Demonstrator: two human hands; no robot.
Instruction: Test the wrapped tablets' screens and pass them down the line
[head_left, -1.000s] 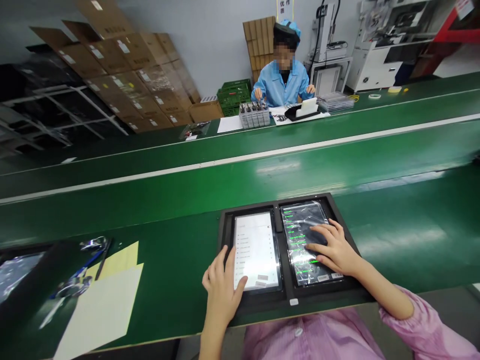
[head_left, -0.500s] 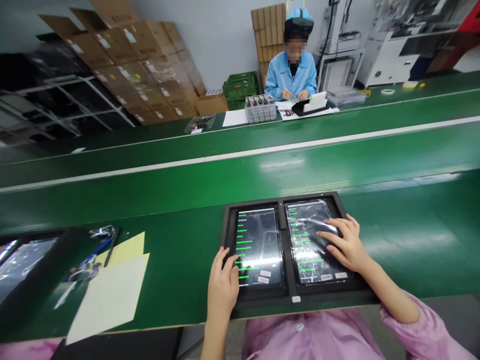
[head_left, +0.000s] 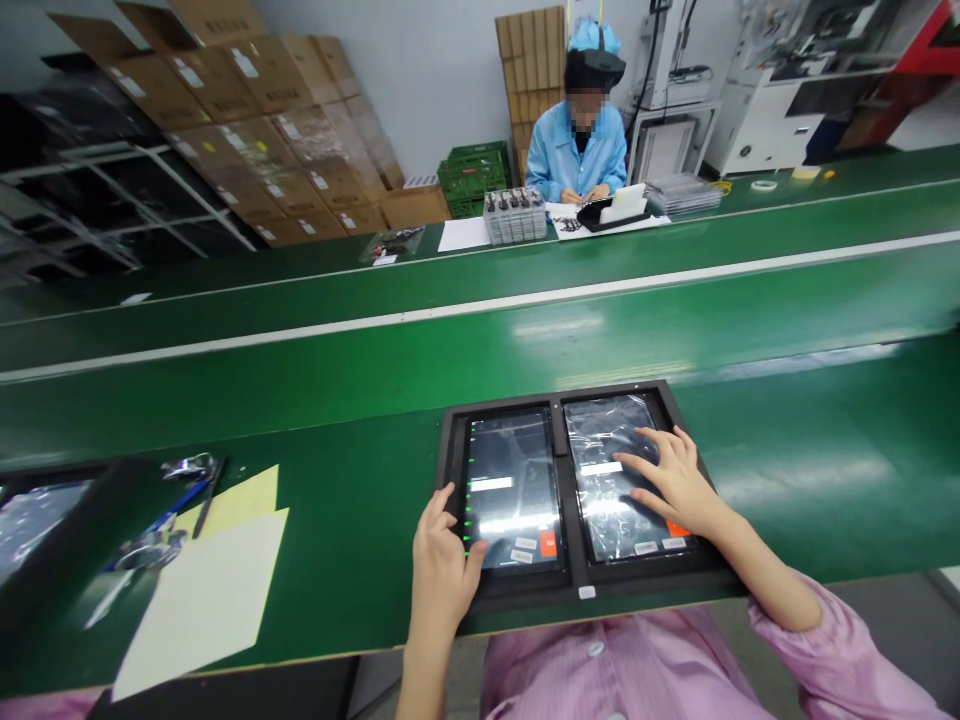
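A black two-compartment tray [head_left: 572, 530] lies near the front edge of the green bench, slightly tilted in view. In its left compartment is a tablet [head_left: 517, 450] with a dark screen, a white bar, an orange square and green marks along its left side. The right compartment holds a film-covered tablet [head_left: 600, 510], also showing a white bar and an orange square partly behind my fingers. My left hand [head_left: 441, 555] rests at the tray's left edge, thumb apart over the left tablet's lower corner. Above the right tablet, my right hand [head_left: 675, 482] has its fingers spread, holding nothing.
Paper sheets [head_left: 210, 590] and a blue-handled tool [head_left: 180, 505] lie to the left, beside another black tray [head_left: 82, 530]. Beyond the white strip [head_left: 480, 302], a person in blue [head_left: 577, 150] sits behind a box of parts [head_left: 515, 218]. Cartons are stacked at the back left.
Both screens changed from green text lists to a dark display with a white bar and orange square. My left thumb has spread away from the fingers; my right hand stays over its tablet.
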